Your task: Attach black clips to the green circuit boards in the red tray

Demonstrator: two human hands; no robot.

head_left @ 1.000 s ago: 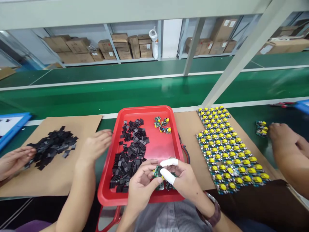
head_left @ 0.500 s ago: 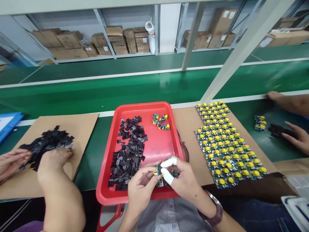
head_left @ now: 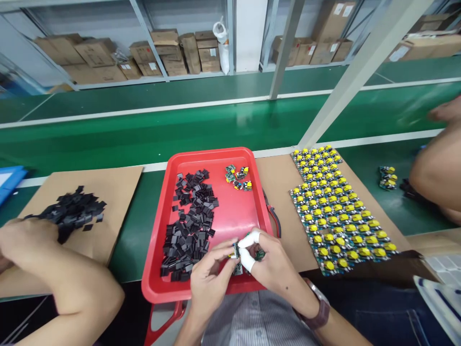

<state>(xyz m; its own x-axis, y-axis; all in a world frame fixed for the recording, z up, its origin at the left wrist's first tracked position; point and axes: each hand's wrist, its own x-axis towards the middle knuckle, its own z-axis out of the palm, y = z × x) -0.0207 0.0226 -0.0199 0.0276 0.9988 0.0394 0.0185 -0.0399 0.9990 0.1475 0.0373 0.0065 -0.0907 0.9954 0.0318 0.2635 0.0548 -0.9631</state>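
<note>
Over the red tray (head_left: 236, 211), left fingers (head_left: 216, 254) and white-capped right fingers (head_left: 247, 260) pinch nearly closed at one circuit board (head_left: 236, 250).

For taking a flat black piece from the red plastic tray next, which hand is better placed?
Probably the left hand, nearer the flat black pieces, but holding a green circuit board. The right hand is farther, touching the same board.

the middle of the tray (head_left: 234, 209) leaves a lane right of the black pieces (head_left: 190, 221). rightward, a cable (head_left: 276, 221) and the board rows (head_left: 338, 206) stand in a low path; a slanting post (head_left: 357, 72) rises behind them.
</note>
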